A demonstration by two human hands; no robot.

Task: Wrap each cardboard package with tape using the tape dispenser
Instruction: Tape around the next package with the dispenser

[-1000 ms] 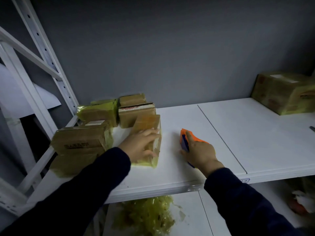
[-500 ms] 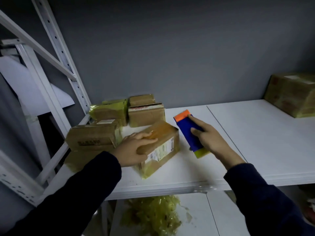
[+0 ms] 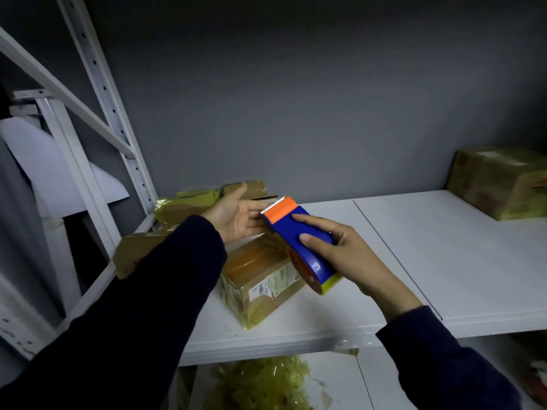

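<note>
- This looked like a dim, plain stockroom or parcel-packing area.
- White metal shelving (image 3: 444,261) filled the view, with a perforated upright (image 3: 97,84) rising at 10 o'clock.
- A bare grey wall (image 3: 296,99) stood behind it at 12 o'clock.
- Small cardboard packages (image 3: 186,207), several glossy with yellowish tape, were piled at 9 o'clock. One near the centre bore a barcode label (image 3: 273,287).
- A larger taped box (image 3: 497,184) sat at 3 o'clock.
- A blue and orange tape dispenser (image 3: 299,244) was held at the centre.
- Crumpled yellowish tape scraps (image 3: 260,386) lay on the lower shelf (image 3: 393,380) at 6 o'clock.
</note>
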